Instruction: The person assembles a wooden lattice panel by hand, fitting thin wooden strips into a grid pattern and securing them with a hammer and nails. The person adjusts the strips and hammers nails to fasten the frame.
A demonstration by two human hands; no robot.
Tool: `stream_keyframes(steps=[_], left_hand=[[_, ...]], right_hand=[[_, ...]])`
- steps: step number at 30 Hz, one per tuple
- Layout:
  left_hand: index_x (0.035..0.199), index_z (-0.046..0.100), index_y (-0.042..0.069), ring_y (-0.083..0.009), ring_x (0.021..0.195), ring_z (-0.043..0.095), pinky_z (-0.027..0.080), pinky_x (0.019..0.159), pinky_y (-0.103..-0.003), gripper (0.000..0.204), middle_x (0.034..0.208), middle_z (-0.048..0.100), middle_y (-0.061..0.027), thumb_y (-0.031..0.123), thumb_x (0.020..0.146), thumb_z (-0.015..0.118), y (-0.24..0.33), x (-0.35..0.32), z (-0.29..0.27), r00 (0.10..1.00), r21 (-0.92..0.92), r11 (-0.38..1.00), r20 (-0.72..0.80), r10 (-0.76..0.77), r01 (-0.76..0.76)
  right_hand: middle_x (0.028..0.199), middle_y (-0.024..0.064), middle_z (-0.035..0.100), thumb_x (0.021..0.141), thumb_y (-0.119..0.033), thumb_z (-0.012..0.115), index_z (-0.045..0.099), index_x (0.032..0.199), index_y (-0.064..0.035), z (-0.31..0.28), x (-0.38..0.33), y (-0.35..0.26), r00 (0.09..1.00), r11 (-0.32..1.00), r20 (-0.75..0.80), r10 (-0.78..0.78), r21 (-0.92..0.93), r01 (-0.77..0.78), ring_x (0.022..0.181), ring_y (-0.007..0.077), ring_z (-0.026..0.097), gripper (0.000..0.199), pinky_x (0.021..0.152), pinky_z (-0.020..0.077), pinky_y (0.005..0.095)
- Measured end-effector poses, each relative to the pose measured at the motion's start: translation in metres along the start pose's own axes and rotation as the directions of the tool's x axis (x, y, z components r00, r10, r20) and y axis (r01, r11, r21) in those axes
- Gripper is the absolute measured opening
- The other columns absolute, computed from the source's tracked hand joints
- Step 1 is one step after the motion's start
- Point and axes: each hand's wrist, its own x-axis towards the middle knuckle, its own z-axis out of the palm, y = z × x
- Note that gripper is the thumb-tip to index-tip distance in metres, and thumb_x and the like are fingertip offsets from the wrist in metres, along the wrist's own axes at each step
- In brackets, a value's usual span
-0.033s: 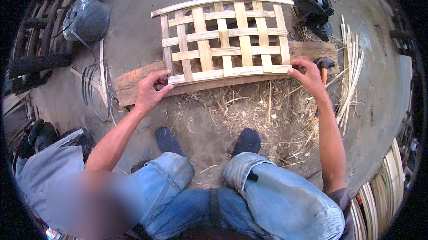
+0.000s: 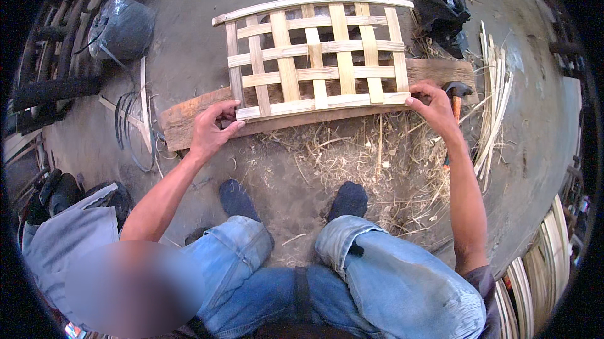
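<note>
Between my hands is a woven bamboo panel (image 2: 345, 56), an open lattice of pale crossed strips with a longer strip along its far edge. Its near edge rests over a rough wooden plank (image 2: 195, 107). My left hand (image 2: 215, 126) pinches the near left corner between thumb and fingers. At the near right corner, my right hand (image 2: 434, 103) grips the end of the strip the same way. Just right of that hand lies a hammer (image 2: 457, 91) with a dark head and orange handle, partly on the plank.
Fibre shavings (image 2: 377, 150) litter the ground before the plank. Loose bamboo strips (image 2: 494, 100) lie at the right, below a black plastic bag (image 2: 442, 16). A wrapped grey roll (image 2: 123, 27) stands far left, near dark strapping (image 2: 129, 118). A person (image 2: 69, 238) is close at my left.
</note>
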Motion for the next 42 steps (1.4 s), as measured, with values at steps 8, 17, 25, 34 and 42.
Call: stream_keyframes(steps=[8, 17, 25, 34, 42], left_hand=[[0.117, 0.066, 0.009, -0.0144, 0.085, 0.066, 0.056, 0.078, -0.029, 0.046, 0.093, 0.069, -0.0061, 0.009, 0.074, 0.082, 0.002, 0.005, -0.003, 1.000, 0.039, 0.999, 0.003, 0.007, -0.007], [0.133, 0.054, 0.013, -0.0172, 0.088, 0.067, 0.056, 0.080, -0.032, 0.068, 0.098, 0.070, -0.0066, 0.005, 0.072, 0.082, -0.006, -0.002, -0.012, 0.999, 0.026, 1.000, 0.046, 0.011, -0.012], [0.134, 0.055, 0.013, -0.0199, 0.087, 0.065, 0.054, 0.082, -0.034, 0.070, 0.099, 0.069, -0.0065, 0.007, 0.071, 0.083, -0.006, 0.000, -0.015, 0.989, 0.174, 0.974, 0.050, 0.141, -0.147], [0.132, 0.056, 0.015, -0.0199, 0.089, 0.065, 0.053, 0.081, -0.035, 0.062, 0.095, 0.069, -0.0037, 0.008, 0.075, 0.079, -0.004, 0.000, -0.010, 0.993, 0.151, 0.981, 0.028, 0.115, -0.118], [0.133, 0.056, 0.014, -0.0210, 0.093, 0.064, 0.051, 0.087, -0.035, 0.065, 0.098, 0.068, -0.0047, 0.012, 0.072, 0.082, -0.003, 0.002, -0.011, 0.992, 0.163, 0.979, 0.046, 0.118, -0.124]], right_hand=[[0.102, 0.0102, 0.067, 0.079, -0.018, 0.077, 0.070, 0.100, -0.0010, -0.001, 0.005, -0.008, 0.998, 0.996, -0.004, -0.065, -0.061, 0.065, 0.102, 0.0245, 0.061, 0.028, 0.094, 0.0440, 0.0348], [0.107, 0.0103, 0.066, 0.074, -0.016, 0.079, 0.067, 0.105, -0.0012, -0.001, 0.004, -0.015, 1.000, 0.996, 0.021, -0.015, -0.092, 0.017, 0.108, 0.0243, 0.061, 0.036, 0.097, 0.0440, 0.0345], [0.109, 0.0108, 0.064, 0.069, -0.006, 0.080, 0.066, 0.106, -0.0025, -0.003, 0.003, -0.007, 0.993, 0.982, 0.045, -0.108, -0.148, 0.114, 0.107, 0.0256, 0.060, 0.039, 0.096, 0.0445, 0.0342], [0.104, 0.0113, 0.063, 0.070, 0.001, 0.077, 0.065, 0.097, -0.0002, -0.006, 0.004, 0.011, 0.978, 0.970, 0.047, -0.204, -0.123, 0.209, 0.101, 0.0256, 0.060, 0.030, 0.092, 0.0449, 0.0330], [0.104, 0.0108, 0.062, 0.071, 0.001, 0.077, 0.064, 0.098, 0.0007, -0.006, 0.001, 0.001, 0.985, 0.965, 0.033, -0.168, -0.201, 0.171, 0.101, 0.0245, 0.061, 0.029, 0.091, 0.0452, 0.0321]])
